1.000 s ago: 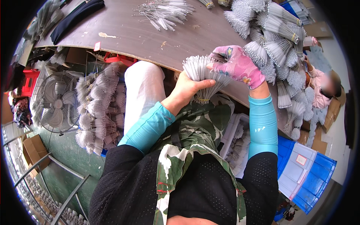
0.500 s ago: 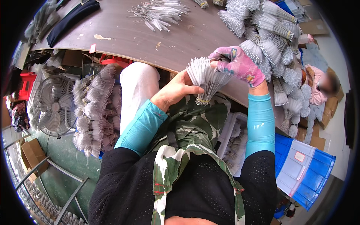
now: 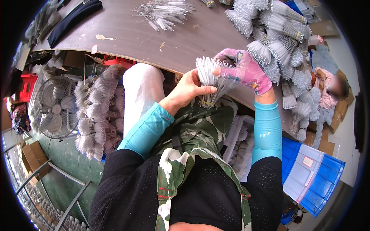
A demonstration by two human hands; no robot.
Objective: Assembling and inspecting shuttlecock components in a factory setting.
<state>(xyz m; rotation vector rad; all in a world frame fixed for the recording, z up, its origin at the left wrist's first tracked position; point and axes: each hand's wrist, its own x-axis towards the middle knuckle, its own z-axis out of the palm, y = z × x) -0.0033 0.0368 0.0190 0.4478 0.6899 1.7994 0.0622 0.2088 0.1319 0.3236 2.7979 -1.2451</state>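
A bundle of thin wire brushes (image 3: 208,75) with white bristles stands over my lap, bristle tips up. Its wire loops point down, and a yellow band (image 3: 208,103) ties them. My bare left hand (image 3: 189,89) grips the bundle from the left, thumb across the front. On the right side, my right hand (image 3: 249,73), in a pink flowered glove, is closed around the bundle's upper part, thumb against the bristles; its other fingertips are partly hidden.
Loose brushes (image 3: 165,13) lie on the brown table (image 3: 131,29). Many tied bundles (image 3: 275,42) are heaped at the right. Other bundles (image 3: 96,104) hang at left beside a fan (image 3: 56,109). Blue and white crates (image 3: 312,173) stand at lower right. A person in pink (image 3: 327,86) is at far right.
My right hand has shifted slightly down, with its thumb now flatter against the bundle's side. My left hand and the bundle have moved slightly right.
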